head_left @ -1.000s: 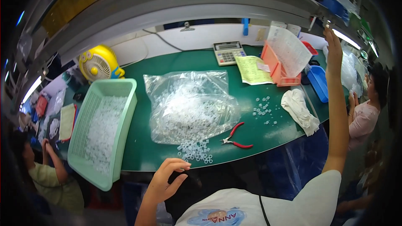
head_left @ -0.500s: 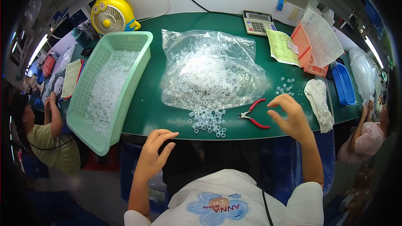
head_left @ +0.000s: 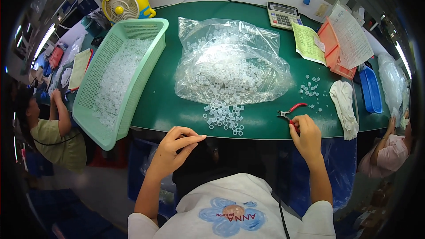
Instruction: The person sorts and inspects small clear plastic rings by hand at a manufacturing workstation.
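Close to the table's front edge, my right hand (head_left: 306, 138) grips the lower handle of red-handled nippers (head_left: 297, 106), whose jaws point left. Just off that edge hovers my left hand (head_left: 177, 147), empty, fingers stretched to the right and thumb slightly apart. Beyond the hands lies a clear plastic bag (head_left: 270, 68) full of small translucent rings. Some loose rings (head_left: 225, 117) have spilled from its mouth toward the edge. A smaller group of translucent pieces (head_left: 308, 89) is scattered beyond the nippers.
A green basket (head_left: 155, 40) of clear pieces stands left, with a yellow fan (head_left: 126, 2) behind it. At right are a calculator (head_left: 283, 15), papers (head_left: 347, 40), an orange tray (head_left: 330, 44), a white glove (head_left: 343, 108) and a blue tray (head_left: 370, 89). Co-workers sit on both sides.
My right hand has come down and closed on the nippers' lower handle. My left hand has shifted a little right, its thumb nearer the fingers. The view has tilted slightly.
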